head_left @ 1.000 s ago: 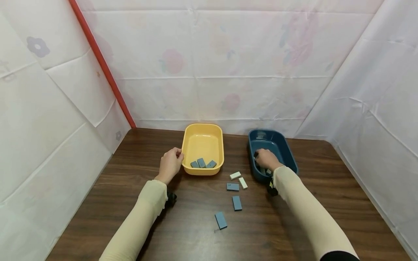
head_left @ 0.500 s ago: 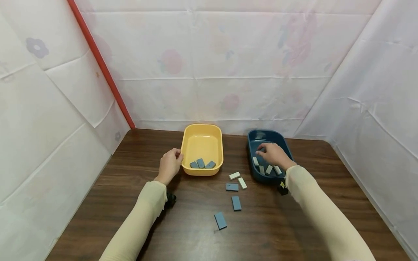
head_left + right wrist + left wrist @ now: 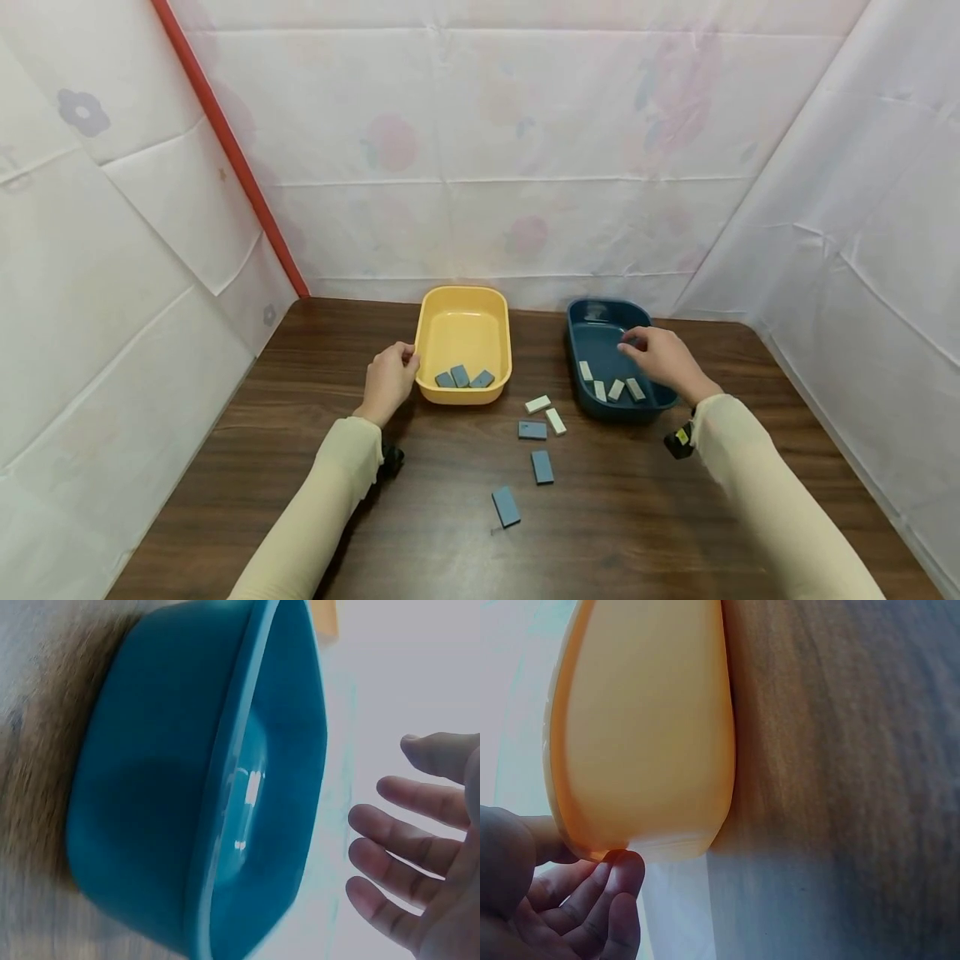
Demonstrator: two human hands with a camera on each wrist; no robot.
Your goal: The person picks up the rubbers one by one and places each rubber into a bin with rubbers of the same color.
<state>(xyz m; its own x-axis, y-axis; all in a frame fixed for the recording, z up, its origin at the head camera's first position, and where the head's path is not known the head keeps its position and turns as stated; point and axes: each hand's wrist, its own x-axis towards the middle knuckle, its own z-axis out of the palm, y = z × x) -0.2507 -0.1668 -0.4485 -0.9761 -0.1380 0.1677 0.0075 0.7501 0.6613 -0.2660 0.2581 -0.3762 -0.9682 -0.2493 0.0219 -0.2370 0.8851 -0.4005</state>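
A yellow tub [image 3: 465, 333] stands at mid-table with several grey-blue blocks [image 3: 460, 376] lying at its near end. My left hand [image 3: 386, 383] pinches its left rim; the left wrist view shows thumb and fingers about the edge of the yellow wall [image 3: 645, 735]. To the right is a dark blue tub [image 3: 600, 342] holding several cream blocks [image 3: 616, 390]. Over its right side hovers my right hand [image 3: 663, 358]. In the right wrist view the right hand's fingers [image 3: 405, 847] are spread, holding nothing, apart from the blue tub wall [image 3: 150, 780].
Two cream blocks [image 3: 555, 421] lie on the brown wooden table [image 3: 600, 517] between and in front of the tubs. Three grey-blue blocks [image 3: 542, 467] trail toward the near side. White patterned sheets [image 3: 480, 167] surround the table, with a red strip [image 3: 232, 150] at the left corner.
My right hand has risen out of the dark blue tub and moved right, uncovering the cream blocks inside. My left hand has stayed at the yellow tub's rim.
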